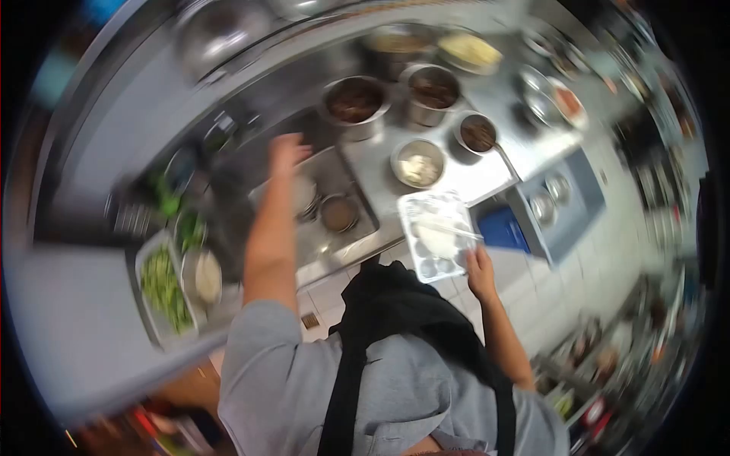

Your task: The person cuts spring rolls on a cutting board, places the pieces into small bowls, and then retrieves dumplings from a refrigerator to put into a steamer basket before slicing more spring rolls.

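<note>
My right hand point(480, 272) grips the right edge of a white tray point(420, 251) with round hollows, and a white item point(437, 237) lies on it. My left hand point(288, 150) is stretched out over the sink point(369, 209) on the left. It is blurred by motion, so its fingers and anything in them cannot be made out. Below that hand, round metal containers point(338, 213) stand in the sink. Just beyond the tray, a metal bowl point(418, 164) with white pieces sits on the steel counter point(372, 163).
Metal pots with dark contents point(355, 102) point(432, 88) and a smaller pot point(477, 133) stand at the back. A tray of cut green vegetables point(163, 285) is at the left. An open drawer point(582, 201) holds metal bowls at the right.
</note>
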